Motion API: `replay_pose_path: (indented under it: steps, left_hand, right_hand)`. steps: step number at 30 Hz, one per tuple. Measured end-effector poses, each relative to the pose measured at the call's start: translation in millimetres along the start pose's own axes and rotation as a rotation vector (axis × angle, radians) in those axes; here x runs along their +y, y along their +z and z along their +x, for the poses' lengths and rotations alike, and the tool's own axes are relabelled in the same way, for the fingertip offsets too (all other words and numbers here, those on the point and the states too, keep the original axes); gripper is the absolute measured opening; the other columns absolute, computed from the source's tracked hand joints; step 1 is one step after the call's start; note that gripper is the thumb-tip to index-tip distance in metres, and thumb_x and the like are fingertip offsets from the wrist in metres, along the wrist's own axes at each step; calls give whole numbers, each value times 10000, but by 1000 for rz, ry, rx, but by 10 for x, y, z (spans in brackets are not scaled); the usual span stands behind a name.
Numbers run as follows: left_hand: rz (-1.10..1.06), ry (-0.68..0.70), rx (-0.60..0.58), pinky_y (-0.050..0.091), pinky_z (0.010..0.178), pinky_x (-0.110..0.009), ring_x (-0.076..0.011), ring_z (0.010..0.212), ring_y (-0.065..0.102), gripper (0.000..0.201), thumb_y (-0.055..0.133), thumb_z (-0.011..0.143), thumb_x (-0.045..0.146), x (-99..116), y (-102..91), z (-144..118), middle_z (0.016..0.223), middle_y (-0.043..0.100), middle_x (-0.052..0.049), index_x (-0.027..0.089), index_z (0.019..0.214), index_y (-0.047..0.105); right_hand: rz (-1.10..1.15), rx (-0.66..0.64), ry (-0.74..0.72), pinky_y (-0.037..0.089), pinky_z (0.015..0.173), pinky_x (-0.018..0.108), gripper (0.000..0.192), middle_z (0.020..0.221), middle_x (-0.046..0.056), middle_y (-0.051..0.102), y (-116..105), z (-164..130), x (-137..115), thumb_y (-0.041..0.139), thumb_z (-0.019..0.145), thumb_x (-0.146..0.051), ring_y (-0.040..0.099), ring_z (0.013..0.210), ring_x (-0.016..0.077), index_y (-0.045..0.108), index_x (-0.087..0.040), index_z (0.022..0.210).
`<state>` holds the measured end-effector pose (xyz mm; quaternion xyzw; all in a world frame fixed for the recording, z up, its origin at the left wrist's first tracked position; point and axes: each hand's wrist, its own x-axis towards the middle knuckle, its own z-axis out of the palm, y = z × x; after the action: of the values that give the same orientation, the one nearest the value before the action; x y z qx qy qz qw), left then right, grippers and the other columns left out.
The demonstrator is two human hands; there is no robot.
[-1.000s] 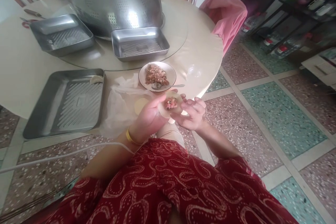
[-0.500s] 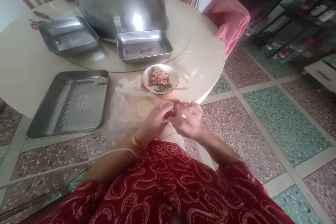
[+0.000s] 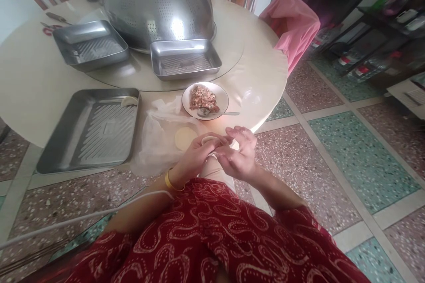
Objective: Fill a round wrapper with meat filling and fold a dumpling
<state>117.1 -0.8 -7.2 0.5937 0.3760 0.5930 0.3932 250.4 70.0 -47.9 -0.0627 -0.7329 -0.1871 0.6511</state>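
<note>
Close to the table's front edge, my left hand is closed around a dumpling, whose pale wrapper is folded over and mostly covered by fingers. My right hand grips the dumpling's right side, thumb against it, with some fingers curled and raised. Just left of my hands, a round dumpling wrapper lies on a thin plastic bag. Beyond them is a white plate of minced filling, a spoon resting in it. One folded dumpling sits in the large metal tray.
Two smaller metal trays stand on the turntable before a big perforated metal dome. Scissors and a knife lie far left. A pink cloth drapes a chair at right. A white cable crosses my left forearm.
The wrapper in my hands is folded over, and the filling that showed in it is hidden. My right fingers have lifted and spread somewhat. The view has shifted slightly.
</note>
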Motion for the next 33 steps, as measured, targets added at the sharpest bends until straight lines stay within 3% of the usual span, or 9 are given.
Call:
replay_pose_path:
  steps: [7, 11, 16, 19, 23, 27, 30, 33]
  left_hand:
    - [-24, -8, -21, 480, 917, -318, -223, 986, 648, 244, 554, 911, 348, -82, -43, -42, 1031, 731, -65, 207, 909, 754]
    - [-40, -48, -5, 503, 845, -325, -219, 893, 659, 280, 593, 888, 429, -124, -60, -52, 942, 732, -60, 191, 911, 741]
    - [-114, -64, -8, 523, 827, -330, -227, 899, 667, 307, 619, 870, 460, -112, -57, -48, 954, 727, -65, 185, 940, 736]
    - [-116, -80, -23, 530, 801, -322, -230, 899, 673, 329, 611, 877, 471, -90, -61, -45, 988, 731, -75, 186, 982, 739]
    - [-123, -67, -70, 522, 847, -315, -245, 1020, 656, 363, 559, 911, 485, -62, -58, -40, 1136, 710, -83, 204, 1056, 737]
    - [-186, -33, -58, 490, 931, -352, -272, 1131, 617, 450, 499, 921, 558, -61, -69, -15, 1233, 672, -79, 239, 1177, 687]
    - [-56, 89, -46, 425, 1023, -369, -272, 1209, 560, 486, 452, 940, 567, -42, -139, -7, 1297, 628, -85, 237, 1239, 646]
    - [203, 151, 62, 410, 1012, -351, -250, 1187, 550, 423, 495, 942, 510, 0, -255, -45, 1283, 618, -83, 230, 1229, 630]
  right_hand:
    - [53, 31, 37, 464, 948, 496, 111, 1347, 32, 484, 35, 63, 3, 625, 794, -191, 478, 1186, 289, 599, -260, 877]
    - [80, 38, 96, 476, 932, 512, 115, 1360, 42, 485, 65, 94, -13, 601, 808, -201, 481, 1194, 299, 583, -251, 910]
    - [68, -38, 169, 479, 998, 544, 229, 1435, 45, 411, 43, 150, -17, 582, 849, -265, 435, 1285, 312, 571, -277, 1078]
    - [88, -92, 150, 447, 1052, 565, 219, 1496, 10, 363, 32, 171, 16, 577, 868, -254, 396, 1344, 311, 612, -292, 1081]
    - [215, -93, 141, 449, 1066, 548, 141, 1508, 0, 388, 42, 177, 58, 585, 886, -206, 416, 1360, 291, 667, -272, 981]
    - [396, -112, 230, 454, 1077, 520, 117, 1492, 45, 436, 78, 132, 46, 559, 915, -195, 418, 1392, 279, 638, -248, 983]
    - [505, -129, 349, 520, 1018, 451, 110, 1478, 81, 454, 127, 71, 7, 492, 958, -230, 455, 1378, 250, 590, -242, 1005]
    - [582, -102, 471, 558, 958, 422, 111, 1421, 100, 507, 182, 22, -40, 451, 984, -286, 535, 1307, 234, 552, -244, 1000]
